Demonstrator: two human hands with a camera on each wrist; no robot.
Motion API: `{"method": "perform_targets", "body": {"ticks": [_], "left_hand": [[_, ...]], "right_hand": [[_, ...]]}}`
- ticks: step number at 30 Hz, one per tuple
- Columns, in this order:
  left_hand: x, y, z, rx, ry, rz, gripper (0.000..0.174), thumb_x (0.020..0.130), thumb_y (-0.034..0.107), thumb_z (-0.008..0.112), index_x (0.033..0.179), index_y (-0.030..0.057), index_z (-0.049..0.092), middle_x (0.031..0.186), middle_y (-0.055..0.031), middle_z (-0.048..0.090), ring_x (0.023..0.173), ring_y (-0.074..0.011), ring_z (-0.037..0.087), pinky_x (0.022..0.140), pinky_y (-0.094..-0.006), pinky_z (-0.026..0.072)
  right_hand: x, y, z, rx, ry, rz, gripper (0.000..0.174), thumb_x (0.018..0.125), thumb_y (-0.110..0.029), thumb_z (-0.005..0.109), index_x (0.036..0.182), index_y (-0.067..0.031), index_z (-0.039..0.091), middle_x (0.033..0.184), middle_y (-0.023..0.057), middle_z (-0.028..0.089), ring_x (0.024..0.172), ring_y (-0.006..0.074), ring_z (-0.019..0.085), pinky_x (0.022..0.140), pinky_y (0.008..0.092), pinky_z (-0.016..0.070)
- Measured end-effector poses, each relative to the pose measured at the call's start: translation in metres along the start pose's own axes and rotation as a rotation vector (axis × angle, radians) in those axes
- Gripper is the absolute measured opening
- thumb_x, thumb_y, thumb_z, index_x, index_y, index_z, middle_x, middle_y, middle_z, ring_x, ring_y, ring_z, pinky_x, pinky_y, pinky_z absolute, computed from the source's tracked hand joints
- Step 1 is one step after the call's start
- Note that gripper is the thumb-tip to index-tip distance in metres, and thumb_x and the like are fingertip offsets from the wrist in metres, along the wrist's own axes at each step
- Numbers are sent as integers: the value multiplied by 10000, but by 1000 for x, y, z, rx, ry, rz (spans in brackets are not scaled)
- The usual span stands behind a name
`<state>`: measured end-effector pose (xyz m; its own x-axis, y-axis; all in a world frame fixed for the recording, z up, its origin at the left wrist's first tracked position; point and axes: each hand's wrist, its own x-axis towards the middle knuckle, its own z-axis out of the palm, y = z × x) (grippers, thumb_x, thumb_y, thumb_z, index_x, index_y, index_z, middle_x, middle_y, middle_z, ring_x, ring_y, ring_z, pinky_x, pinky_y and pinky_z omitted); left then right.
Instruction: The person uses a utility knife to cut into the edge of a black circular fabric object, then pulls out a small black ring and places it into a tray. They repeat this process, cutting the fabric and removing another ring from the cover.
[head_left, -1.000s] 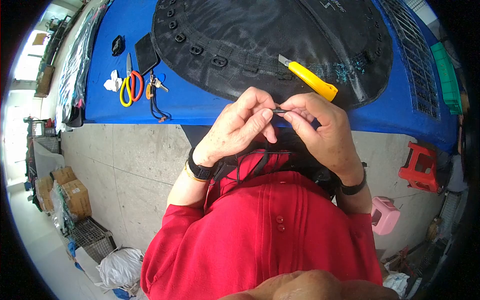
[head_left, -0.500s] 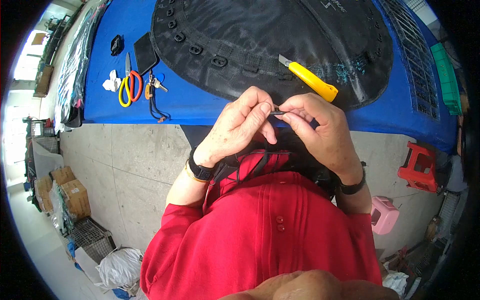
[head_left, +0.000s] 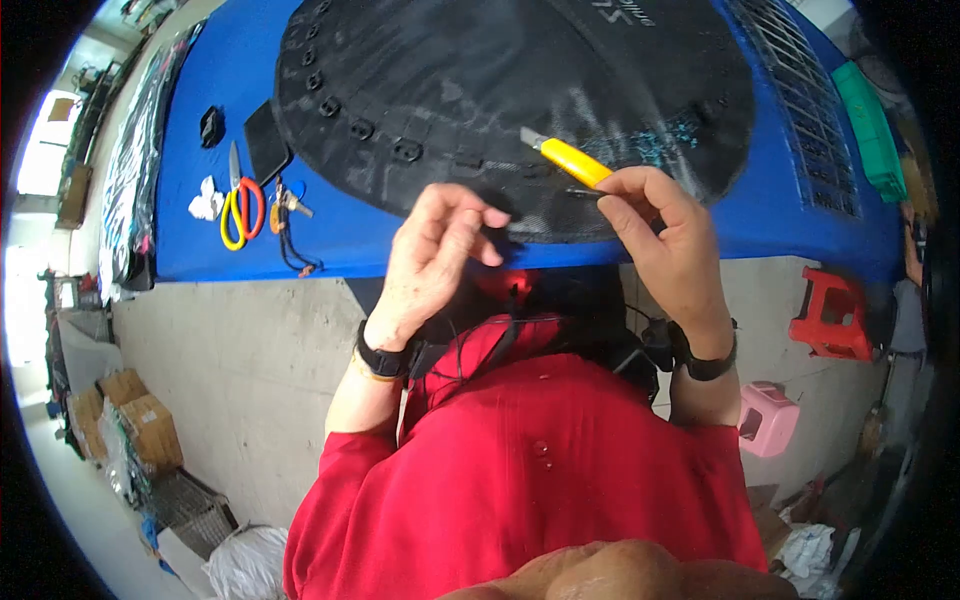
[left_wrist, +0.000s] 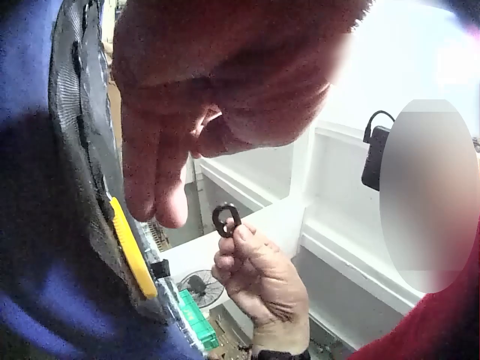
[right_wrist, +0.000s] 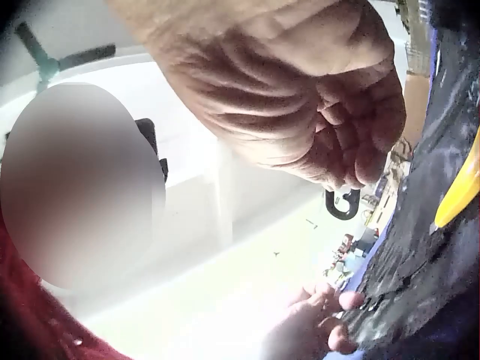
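Note:
Between thumb and fingertips my right hand [head_left: 672, 240] pinches a small black oval ring [left_wrist: 216, 220], seen nearly edge-on in the head view. The right wrist view shows the ring's lower curve below the fingertips. My left hand [head_left: 428, 262] is apart from it, its fingers loosely bent and holding nothing, near the table's front edge. Under and beyond the hands lies a round black mat [head_left: 450, 80] with similar oval rings along its edge. A yellow utility knife [head_left: 570, 160] rests on the mat, blade out, its rear end overlapped by my right fingers.
On the blue-covered table [head_left: 380, 245], at left, lie red-and-yellow scissors [head_left: 252, 208], keys [head_left: 296, 203] with a cord, a dark phone-like slab [head_left: 265, 145], crumpled white paper [head_left: 206, 200] and a small black item [head_left: 211, 127]. A wire grid [head_left: 800, 110] and green bin [head_left: 868, 130] stand right.
My hands were together at the small black piece; now they are apart. The left has let go and moved left, while the right keeps the ring and has shifted right. The head view has tilted.

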<state>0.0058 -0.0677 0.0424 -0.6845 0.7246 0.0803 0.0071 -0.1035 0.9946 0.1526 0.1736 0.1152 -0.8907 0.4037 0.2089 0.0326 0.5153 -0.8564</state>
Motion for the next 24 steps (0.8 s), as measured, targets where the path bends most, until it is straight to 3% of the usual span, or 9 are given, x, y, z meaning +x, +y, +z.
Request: {"method": "perform_targets", "body": {"ticks": [3,8,18,24], "left_hand": [[1,-14,-11,103,144,-22,121,1216,115,549,1280,25,596,1212,-141,801,877,-164,769,836,-323,644],[8,-33,-24,144,254,3,126,1212,137,578,1250,26,624,1189,-111,800,850,-122,740,803,-285,620],[21,-44,-31,76,238,-52,130,1210,168,597,1224,41,621,1131,-104,790,684,-81,633,656,-248,550],[23,-44,-34,57,236,-66,135,1211,179,601,1216,48,632,1125,-104,804,639,-84,626,628,-244,535]], "right_hand": [[0,17,-18,16,82,103,131,1085,-92,770,1182,-6,754,926,38,754,825,88,676,738,280,554],[1,54,-41,-46,182,210,179,1089,-150,766,1191,-3,747,943,59,783,824,115,722,748,302,584],[6,94,-49,-70,225,316,237,1082,-191,764,1196,17,749,953,93,810,827,157,761,759,337,612],[12,103,-53,-239,245,307,219,1068,-198,763,1182,-11,765,973,140,823,836,240,789,783,380,613]]}}
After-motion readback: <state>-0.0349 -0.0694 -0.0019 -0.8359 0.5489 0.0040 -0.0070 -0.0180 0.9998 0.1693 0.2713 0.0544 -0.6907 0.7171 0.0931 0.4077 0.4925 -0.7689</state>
